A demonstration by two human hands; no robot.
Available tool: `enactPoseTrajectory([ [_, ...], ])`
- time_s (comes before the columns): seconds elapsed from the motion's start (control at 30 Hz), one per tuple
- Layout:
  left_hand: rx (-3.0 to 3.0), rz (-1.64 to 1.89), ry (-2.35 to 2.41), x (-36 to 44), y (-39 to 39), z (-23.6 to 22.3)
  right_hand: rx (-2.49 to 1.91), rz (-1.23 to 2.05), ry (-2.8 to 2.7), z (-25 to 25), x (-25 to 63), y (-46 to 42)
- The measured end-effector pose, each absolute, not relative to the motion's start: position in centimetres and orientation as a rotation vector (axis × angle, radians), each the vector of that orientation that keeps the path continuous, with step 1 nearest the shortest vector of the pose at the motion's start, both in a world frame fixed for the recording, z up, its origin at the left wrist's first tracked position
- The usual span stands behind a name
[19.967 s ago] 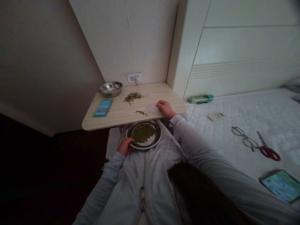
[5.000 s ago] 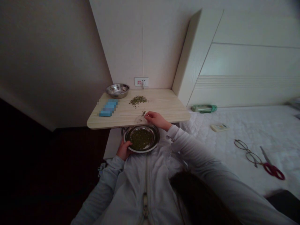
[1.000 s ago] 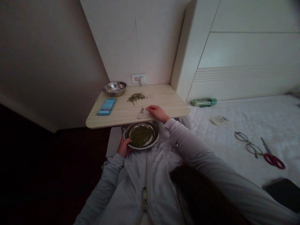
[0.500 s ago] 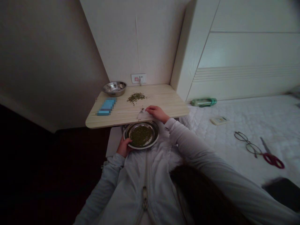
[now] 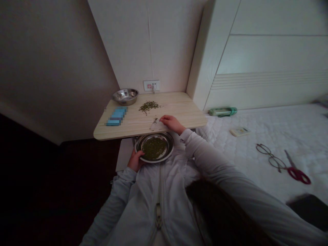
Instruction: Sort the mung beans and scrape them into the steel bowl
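My left hand point(image 5: 135, 160) grips the near left rim of a steel bowl point(image 5: 170, 150), thumb over the edge. Dark green dried bits, like small seeds or buds, point(image 5: 153, 147) cover much of its bottom. The bowl sits in front of me, just below the table's front edge. Over the table's front, my right hand point(image 5: 171, 123) has its fingertips pinched together beside a thin pale sheet point(image 5: 159, 126) that it seems to hold. A few dark bits point(image 5: 155, 119) lie along that sheet. Farther back on the table is a loose pile of the same green bits point(image 5: 149, 107).
On the small wooden table point(image 5: 179, 106) stand another steel bowl point(image 5: 126, 97) and a blurred blue phone-like thing point(image 5: 117, 116). The white bed at right bears a green bottle point(image 5: 222, 111), a small pale box point(image 5: 240, 132), eyeglasses point(image 5: 271, 157) and red-handled scissors point(image 5: 298, 174).
My right hand has shifted very slightly at the table's front edge, its fingertips still pinched. My left hand and the bowl stay where they were.
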State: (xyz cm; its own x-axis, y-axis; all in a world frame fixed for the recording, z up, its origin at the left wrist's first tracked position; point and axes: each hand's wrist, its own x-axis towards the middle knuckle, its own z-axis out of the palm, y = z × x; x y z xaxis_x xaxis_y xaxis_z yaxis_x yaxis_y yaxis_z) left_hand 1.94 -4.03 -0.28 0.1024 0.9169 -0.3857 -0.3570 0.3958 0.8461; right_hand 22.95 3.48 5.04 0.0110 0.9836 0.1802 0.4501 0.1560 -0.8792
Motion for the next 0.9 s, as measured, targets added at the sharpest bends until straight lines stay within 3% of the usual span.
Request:
enactPoseTrajectory([
  [0.9, 0.692, 1.048, 1.083, 1.92, -3.94, -0.31, -1.459, 0.682, -1.651, 4.87, 22.93, 3.59],
])
